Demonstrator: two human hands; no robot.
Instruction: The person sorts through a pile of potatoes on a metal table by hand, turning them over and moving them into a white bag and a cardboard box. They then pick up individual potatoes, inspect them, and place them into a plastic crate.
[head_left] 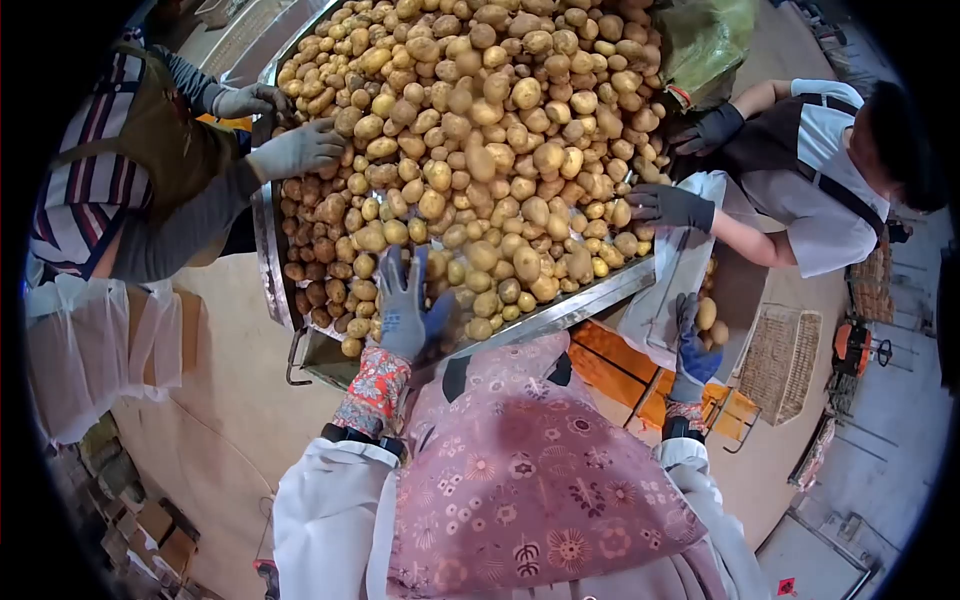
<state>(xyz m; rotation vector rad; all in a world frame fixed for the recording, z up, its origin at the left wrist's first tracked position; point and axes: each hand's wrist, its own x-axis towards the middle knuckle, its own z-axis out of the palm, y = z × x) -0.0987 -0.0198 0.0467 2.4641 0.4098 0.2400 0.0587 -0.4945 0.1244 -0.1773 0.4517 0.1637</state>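
Observation:
A large metal tray [575, 310] is heaped with several potatoes [480, 150]. My left hand [405, 305], in a blue-grey glove, is spread flat over the potatoes at the tray's near edge, fingers apart and holding nothing. My right hand [692, 345], in a blue glove, grips the edge of a clear plastic bag [672, 280] that hangs beside the tray's near right corner. A few potatoes [710, 318] lie inside the bag.
A person in a striped apron at the left has grey-gloved hands [295, 150] on the potatoes. Another person at the right reaches in with dark gloves [672, 205]. A green sack [705, 40] sits at the far right. Orange crates [625, 375] stand below.

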